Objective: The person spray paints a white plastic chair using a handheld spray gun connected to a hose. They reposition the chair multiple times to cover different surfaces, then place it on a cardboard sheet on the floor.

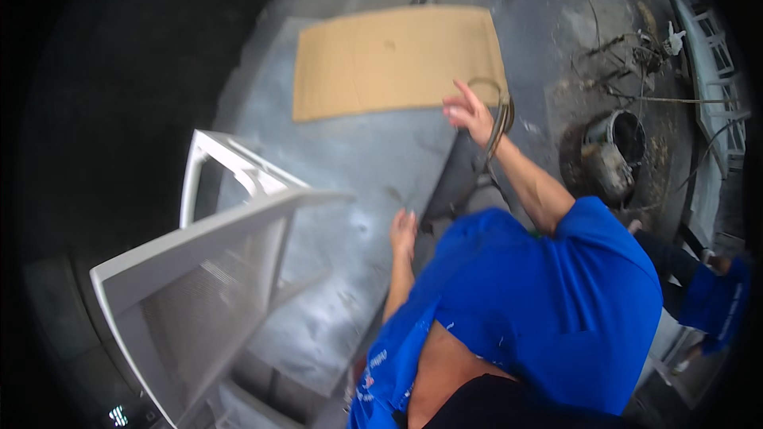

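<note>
A brown cardboard sheet (pixel 389 59) is being supported at the far end of a grey metal tabletop (pixel 350 163), while the right hand (pixel 470 115), empty, is being held with extended fingers by the cardboard's near right corner, beside looped cords (pixel 509 117). Whether anything is being grasped by the blurred left hand (pixel 404 230) cannot be told.

white lettering (pixel 381 363) on blue shirt (pixel 548 294) and co-worker's blue top (pixel 710 298); too blurred to read.

Bright blue short-sleeved cloth shirt (pixel 556 302), pretty creased tbh, with small white printing (pixel 380 361) plus a dab of red on the left side. Grey trousers (pixel 486 197) below. Left hand (pixel 404 233) and right hand (pixel 474 117) are both bare.
</note>
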### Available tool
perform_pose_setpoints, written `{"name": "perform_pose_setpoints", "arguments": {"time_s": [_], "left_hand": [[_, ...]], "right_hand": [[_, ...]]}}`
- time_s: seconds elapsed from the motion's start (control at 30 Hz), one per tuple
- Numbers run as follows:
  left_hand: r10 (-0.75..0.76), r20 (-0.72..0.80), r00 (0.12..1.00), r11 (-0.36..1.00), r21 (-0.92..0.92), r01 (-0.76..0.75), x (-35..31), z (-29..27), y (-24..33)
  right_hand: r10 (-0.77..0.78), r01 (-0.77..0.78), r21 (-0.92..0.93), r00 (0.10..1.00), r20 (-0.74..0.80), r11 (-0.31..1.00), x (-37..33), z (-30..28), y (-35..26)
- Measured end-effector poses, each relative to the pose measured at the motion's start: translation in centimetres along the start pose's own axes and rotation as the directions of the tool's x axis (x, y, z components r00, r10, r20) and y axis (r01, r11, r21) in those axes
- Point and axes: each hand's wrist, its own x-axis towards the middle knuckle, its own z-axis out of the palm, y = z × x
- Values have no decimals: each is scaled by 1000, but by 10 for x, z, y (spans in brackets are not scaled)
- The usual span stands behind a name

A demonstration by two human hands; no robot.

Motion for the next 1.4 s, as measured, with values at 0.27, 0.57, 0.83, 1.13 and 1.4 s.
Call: {"name": "perform_pose_setpoints", "arguments": {"time_s": [0.27,0.57,0.83,1.13,1.4], "left_hand": [[-165,-19,986,964,209,166,55,64,12],[-288,-2,958,914,297,276,213,210,-2],[-477,120,870,850,-185,492,332,421,-23],[-407,213,888,723,-519,456,361,459,-25],[-165,160,973,803,-551,227,293,412,19]], "right_hand": [[148,-183,249,977,153,951,-14,-54,-24],[202,-226,472,974,102,852,-74,-196,-81],[210,-163,568,978,-17,807,-127,-268,-107],[170,-26,623,970,-173,782,-156,-304,-114],[28,84,630,986,-165,772,-138,-320,-115]]}}
